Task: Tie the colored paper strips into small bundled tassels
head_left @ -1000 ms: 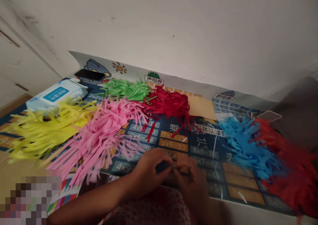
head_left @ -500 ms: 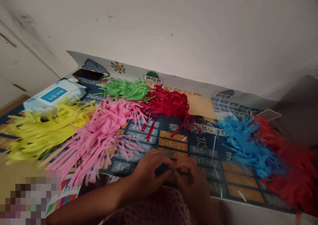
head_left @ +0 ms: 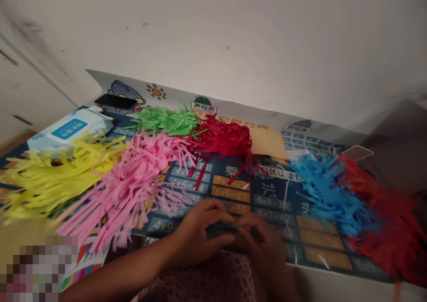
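Observation:
Near the table's front edge, my left hand (head_left: 202, 233) is closed, its thumb and fingers curled toward the right. My right hand (head_left: 262, 239) meets it, fingers bent in a pinch. Between the fingertips there may be something small and dark, too dim to make out. Behind my hands lies a dark red bundle of paper strips (head_left: 225, 135). A pink bundle (head_left: 147, 159) spreads to the left of my left hand. Right of my right hand lies a blue bundle (head_left: 330, 186), touching an orange-red one (head_left: 387, 217).
A yellow bundle (head_left: 63, 173), a green bundle (head_left: 167, 119), a wipes pack (head_left: 71, 130) and a black phone (head_left: 116, 101) occupy the left side. Tan paper (head_left: 268, 144) lies behind. The wall (head_left: 233, 39) rises beyond the printed mat (head_left: 270, 208).
My fingertips have drawn slightly apart, with the right hand shifted a little to the right. The whole view has moved slightly; the bundles stay in place.

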Tool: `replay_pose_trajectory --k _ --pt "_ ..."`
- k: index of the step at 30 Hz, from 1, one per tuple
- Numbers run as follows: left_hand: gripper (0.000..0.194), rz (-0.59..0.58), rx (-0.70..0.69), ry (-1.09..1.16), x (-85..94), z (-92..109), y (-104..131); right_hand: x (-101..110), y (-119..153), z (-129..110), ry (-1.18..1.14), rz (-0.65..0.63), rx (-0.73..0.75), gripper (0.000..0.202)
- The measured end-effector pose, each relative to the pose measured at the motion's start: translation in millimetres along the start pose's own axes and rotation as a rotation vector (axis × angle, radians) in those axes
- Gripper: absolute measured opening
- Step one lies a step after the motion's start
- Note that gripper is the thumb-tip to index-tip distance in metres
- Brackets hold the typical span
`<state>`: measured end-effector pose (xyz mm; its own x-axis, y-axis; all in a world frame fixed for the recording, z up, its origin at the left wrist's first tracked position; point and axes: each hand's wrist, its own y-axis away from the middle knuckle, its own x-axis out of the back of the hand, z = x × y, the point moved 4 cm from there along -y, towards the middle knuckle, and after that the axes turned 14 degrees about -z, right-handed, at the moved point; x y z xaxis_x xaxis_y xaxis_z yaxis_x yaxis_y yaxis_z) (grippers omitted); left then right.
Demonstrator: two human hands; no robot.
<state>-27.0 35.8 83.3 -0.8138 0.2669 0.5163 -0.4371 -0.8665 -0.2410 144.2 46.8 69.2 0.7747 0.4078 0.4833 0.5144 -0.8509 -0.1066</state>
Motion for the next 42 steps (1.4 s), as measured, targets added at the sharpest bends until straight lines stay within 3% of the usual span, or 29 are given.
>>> replay_pose_trajectory --k 5,9,12,18,24,32,34,36,39,42 --pt "0.011 0.029 -0.009 -0.052 0.8 0.2 2.7 3.2 2.4 -11.6 0.139 0.028 0.074 0.011" --pt "0.016 0.087 -0.142 -0.097 3.8 9.9 4.2 5.2 2.8 -22.5 0.250 0.020 0.161 0.010" --pt "0.005 0.103 -0.207 -0.110 1.5 17.0 4.2 2.9 3.0 -28.6 0.315 0.007 0.188 0.011" --pt "0.006 0.110 -0.148 -0.120 -3.6 14.2 6.1 -1.3 6.7 -28.2 0.291 0.027 0.149 0.011" --pt "0.009 0.119 -0.248 -0.165 1.1 16.1 6.5 -0.5 5.9 -33.0 0.334 0.062 0.174 0.012" --pt "0.013 0.158 -0.266 -0.142 -2.9 12.6 6.1 3.9 3.1 -37.0 0.328 0.108 0.191 0.010" --pt "0.007 0.130 -0.205 -0.076 -4.6 9.3 3.2 4.6 3.7 -31.2 0.273 0.109 0.135 0.009" --pt "0.002 0.047 -0.018 0.076 -7.4 0.6 -2.0 4.1 3.3 -20.2 0.162 0.099 0.010 0.007" --pt "0.012 -0.140 0.340 0.523 -18.0 -16.9 -6.5 -2.7 1.1 1.2 -0.148 0.013 -0.244 0.008" --pt "0.023 -0.233 0.505 0.920 -27.5 -26.0 -6.9 -12.8 -0.7 15.5 -0.476 -0.067 -0.399 0.014"
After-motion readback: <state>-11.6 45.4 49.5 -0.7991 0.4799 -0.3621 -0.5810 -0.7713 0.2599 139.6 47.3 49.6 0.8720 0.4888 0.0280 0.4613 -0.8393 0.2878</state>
